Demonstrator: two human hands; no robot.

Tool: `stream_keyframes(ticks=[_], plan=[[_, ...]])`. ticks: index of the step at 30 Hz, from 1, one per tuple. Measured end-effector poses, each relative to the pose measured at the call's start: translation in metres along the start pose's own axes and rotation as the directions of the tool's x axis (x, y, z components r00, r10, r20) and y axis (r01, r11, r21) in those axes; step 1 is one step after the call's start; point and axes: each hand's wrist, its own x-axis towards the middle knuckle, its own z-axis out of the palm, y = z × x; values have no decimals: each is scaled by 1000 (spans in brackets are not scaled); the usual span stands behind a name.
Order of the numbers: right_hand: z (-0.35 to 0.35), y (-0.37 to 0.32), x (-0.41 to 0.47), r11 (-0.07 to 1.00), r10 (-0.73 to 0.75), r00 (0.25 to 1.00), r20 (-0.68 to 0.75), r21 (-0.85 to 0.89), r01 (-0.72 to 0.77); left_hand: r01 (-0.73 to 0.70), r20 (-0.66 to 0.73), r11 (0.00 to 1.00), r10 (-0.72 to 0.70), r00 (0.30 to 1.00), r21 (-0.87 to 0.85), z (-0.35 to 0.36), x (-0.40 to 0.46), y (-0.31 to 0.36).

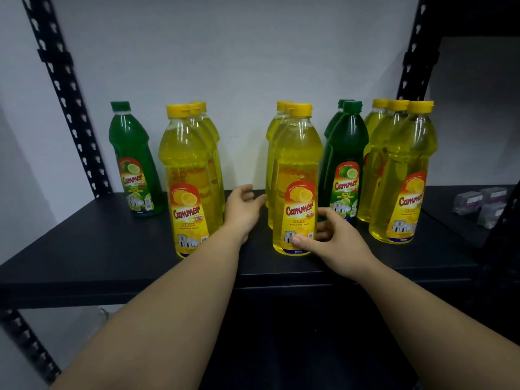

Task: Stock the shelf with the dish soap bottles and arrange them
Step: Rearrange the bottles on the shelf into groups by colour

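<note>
My right hand [336,243] curls its grip around the base of the upright front yellow lemon bottle [297,178] at mid-shelf [84,249], thumb on its label, while my left hand [242,209] hovers open and empty just left of it.

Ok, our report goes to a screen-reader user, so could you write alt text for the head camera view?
A person's right hand grips the base of a front yellow lemon bottle on a black shelf, while the left hand reaches open beside it. Rows of yellow bottles and green lime bottles stand upright, labels forward, against a white wall.
</note>
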Motion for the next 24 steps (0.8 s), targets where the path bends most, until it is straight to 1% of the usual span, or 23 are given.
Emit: stream_keyframes(ticks=[2,8,12,15,18,21,24], plan=[[-1,0,0,1000,-1,1000,12,-10,1,-15,22,998,13,1000,54,4,7,2],[-2,0,1,1000,14,1000,26,-28,-13,42,107,999,-42,993,6,14,28,1],[-2,4,4,1000,13,999,34,-27,-13,41,198,999,-46,979,27,19,37,2],[-2,3,4,1000,15,999,42,-24,-14,15,261,994,-44,964,112,20,41,2],[-3,2,3,1000,15,999,44,-19,-14,2,293,979,-63,954,202,21,44,5],[-3,0,3,1000,18,999,46,-20,-17,-27,290,958,-59,955,285,23,46,6],[-2,0,3,1000,19,999,48,-21,-18,-42,284,953,-47,958,299,23,47,2]])
